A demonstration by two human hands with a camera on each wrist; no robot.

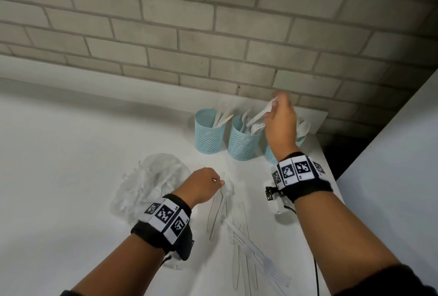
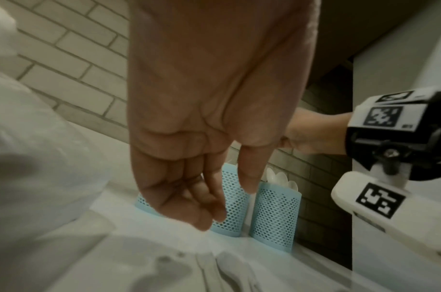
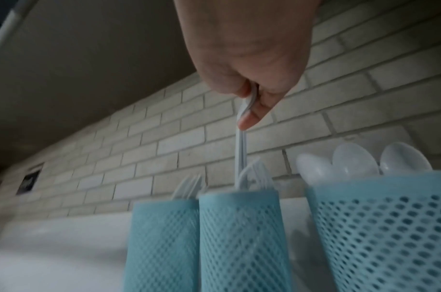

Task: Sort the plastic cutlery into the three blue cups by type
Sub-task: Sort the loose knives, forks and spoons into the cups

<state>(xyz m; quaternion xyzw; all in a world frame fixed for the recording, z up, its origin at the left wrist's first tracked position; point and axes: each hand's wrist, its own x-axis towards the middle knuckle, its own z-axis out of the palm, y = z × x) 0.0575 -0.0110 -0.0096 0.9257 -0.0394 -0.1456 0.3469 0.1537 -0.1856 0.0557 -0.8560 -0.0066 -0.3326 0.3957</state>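
Three blue mesh cups stand in a row by the brick wall: the left cup (image 1: 208, 133) holds knives, the middle cup (image 1: 241, 144) (image 3: 239, 237) forks, the right cup (image 3: 379, 227) spoons. My right hand (image 1: 272, 106) (image 3: 249, 110) pinches the handle of a white cutlery piece (image 1: 259, 114) (image 3: 241, 150). Its lower end reaches the middle cup's mouth, and its type is unclear. My left hand (image 1: 219, 182) (image 2: 226, 201) hovers low over the table with loosely curled fingers, holding nothing, just beside a spoon (image 1: 228, 189) (image 2: 229, 264). Several loose pieces (image 1: 239, 236) lie on the table.
A crumpled clear plastic bag (image 1: 151, 182) lies left of my left hand. A white panel (image 1: 391, 177) rises at the table's right edge, with a dark gap behind it. The brick wall (image 1: 213, 35) stands directly behind the cups.
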